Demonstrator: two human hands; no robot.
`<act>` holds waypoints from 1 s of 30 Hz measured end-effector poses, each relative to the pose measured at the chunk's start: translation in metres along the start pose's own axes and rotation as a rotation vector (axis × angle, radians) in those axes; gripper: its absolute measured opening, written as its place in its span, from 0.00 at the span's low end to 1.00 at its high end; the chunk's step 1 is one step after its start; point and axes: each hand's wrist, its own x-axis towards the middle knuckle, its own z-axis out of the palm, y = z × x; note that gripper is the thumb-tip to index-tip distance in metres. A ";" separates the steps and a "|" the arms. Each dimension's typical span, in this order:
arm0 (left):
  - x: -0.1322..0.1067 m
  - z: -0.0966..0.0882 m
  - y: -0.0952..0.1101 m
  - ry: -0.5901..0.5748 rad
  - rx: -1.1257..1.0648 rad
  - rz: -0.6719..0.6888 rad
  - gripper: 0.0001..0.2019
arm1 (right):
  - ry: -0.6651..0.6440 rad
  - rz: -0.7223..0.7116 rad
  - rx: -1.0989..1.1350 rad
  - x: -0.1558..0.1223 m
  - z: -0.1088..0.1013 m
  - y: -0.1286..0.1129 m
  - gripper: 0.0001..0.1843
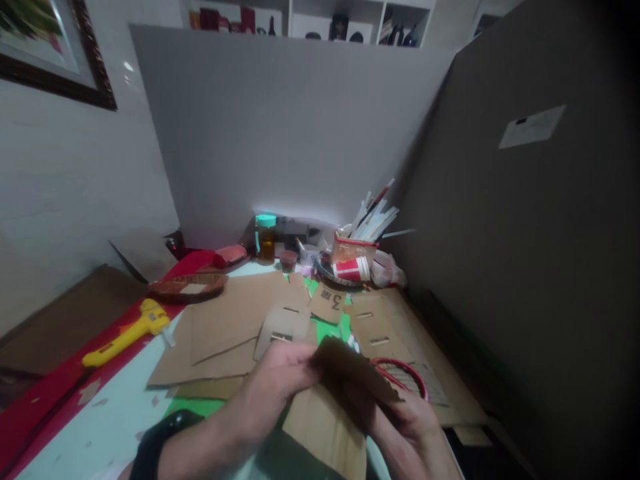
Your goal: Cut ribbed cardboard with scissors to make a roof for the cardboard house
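Near the table's front edge, my left hand grips the upper left end of a folded piece of cardboard. My right hand is closed on the same piece from the right, its fingers partly hidden behind the dark upper flap. The lower panel of the piece hangs toward me. Just beyond my right hand lie the red handles of a pair of scissors. Ahead of my left hand rests a rounded cardboard cutout with slots, on larger cardboard sheets.
A yellow glue gun lies at the left. At the back stand a teal-lidded bottle, a box of white strips and a red-and-white paper cup. A woven tray is at back left. Grey panels rise behind and right.
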 end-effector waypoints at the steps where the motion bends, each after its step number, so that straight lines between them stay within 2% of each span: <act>1: 0.000 -0.001 0.000 -0.002 -0.003 -0.009 0.14 | -0.016 0.018 0.017 0.000 -0.001 -0.001 0.17; 5: 0.002 -0.004 -0.002 0.033 -0.008 -0.013 0.13 | -0.010 0.092 -0.020 0.000 -0.007 -0.005 0.21; 9: 0.002 -0.005 -0.003 0.061 -0.033 0.000 0.10 | -0.176 -0.017 0.084 0.002 -0.011 -0.012 0.19; 11: 0.000 -0.004 -0.002 0.080 -0.035 -0.009 0.08 | -0.203 -0.023 0.140 0.002 -0.011 -0.014 0.19; 16: -0.005 -0.001 0.002 0.164 -0.034 -0.073 0.09 | -0.146 -0.025 -0.012 -0.001 -0.009 -0.011 0.18; 20: -0.005 -0.001 0.001 0.190 -0.050 -0.059 0.08 | -0.113 -0.080 0.057 -0.001 -0.008 -0.010 0.18; 22: -0.004 -0.001 0.001 0.176 -0.081 -0.046 0.07 | -0.101 -0.086 0.100 -0.001 -0.007 -0.011 0.18; 27: -0.004 -0.005 0.003 0.140 -0.120 -0.028 0.07 | -0.064 0.000 0.085 -0.003 -0.006 -0.008 0.17; 30: -0.006 -0.005 0.006 0.086 -0.128 -0.062 0.13 | -0.015 -0.048 0.036 -0.001 -0.004 -0.007 0.19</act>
